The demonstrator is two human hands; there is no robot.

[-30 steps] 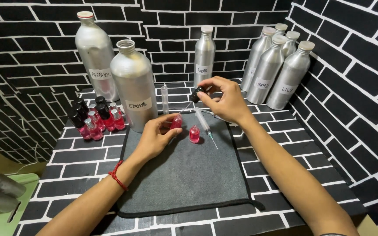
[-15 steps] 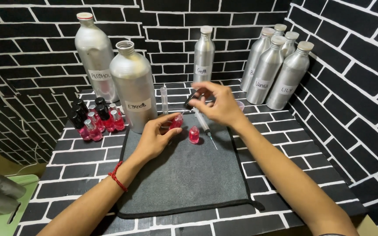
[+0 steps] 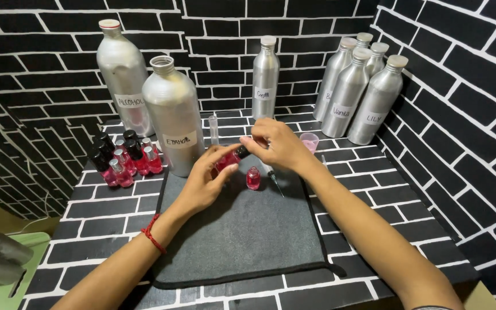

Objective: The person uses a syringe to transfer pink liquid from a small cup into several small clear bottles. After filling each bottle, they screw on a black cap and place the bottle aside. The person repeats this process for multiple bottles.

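Head view, near to far. Dark grey mat [image 3: 242, 229] lies on the brick-patterned tabletop [image 3: 104, 215], front edge nearest the camera. Left wrist carries a red cord bracelet [image 3: 151, 232].

Left hand [image 3: 199, 183] is over the mat's far part, fingers curled around a small pink bottle [image 3: 225, 162], which tilts with its neck toward the right hand. Right hand [image 3: 279, 143] meets it there: thumb and forefinger pinch a black cap [image 3: 241, 151] against the bottle's mouth. Whether the cap is threaded on cannot be told.

Judgement: capping goes best with the bottle held firm and closer to upright, so pink liquid keeps off the neck; cap square to the mouth, turned gently, without forcing a crossed thread.

Second small pink bottle [image 3: 253, 178] stands uncapped on the mat just beside the hands, close enough to be knocked. Syringe [image 3: 275, 182] lies partly under the right hand, needle pointing toward the camera; keep the wrist off it.

Left of the mat, a cluster of filled pink bottles [image 3: 123, 159], some black-capped. Behind: open large aluminium bottle [image 3: 173, 115], small pink cup [image 3: 309, 141], further aluminium bottles [image 3: 357, 86] against the wall.
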